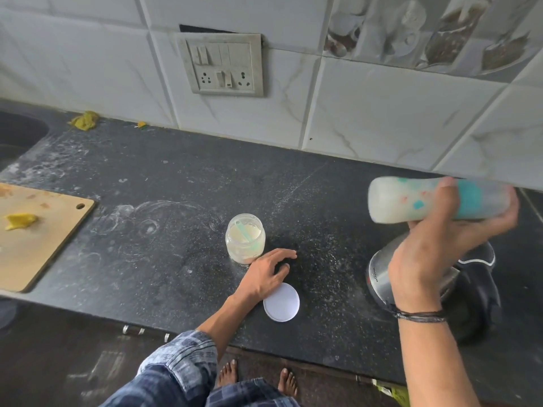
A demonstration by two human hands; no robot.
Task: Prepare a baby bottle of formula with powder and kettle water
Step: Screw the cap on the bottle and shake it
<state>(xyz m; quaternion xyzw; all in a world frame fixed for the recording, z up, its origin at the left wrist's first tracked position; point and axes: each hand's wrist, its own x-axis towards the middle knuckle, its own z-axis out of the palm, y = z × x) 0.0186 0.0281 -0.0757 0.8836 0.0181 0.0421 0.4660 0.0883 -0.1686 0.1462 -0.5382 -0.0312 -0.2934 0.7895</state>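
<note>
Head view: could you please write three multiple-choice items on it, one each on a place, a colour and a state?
1. Where is the white lid? A on the cutting board; B on the counter beside the left hand; C in the sink.
2. The scoop in the jar is: A teal; B red; C black.
3. The baby bottle is: A upright on the counter; B lying on the cutting board; C held sideways in the right hand.
Key: 1 B, it lies flat by the wrist; 2 A, its teal handle shows; 3 C, fingers curl round it.
</note>
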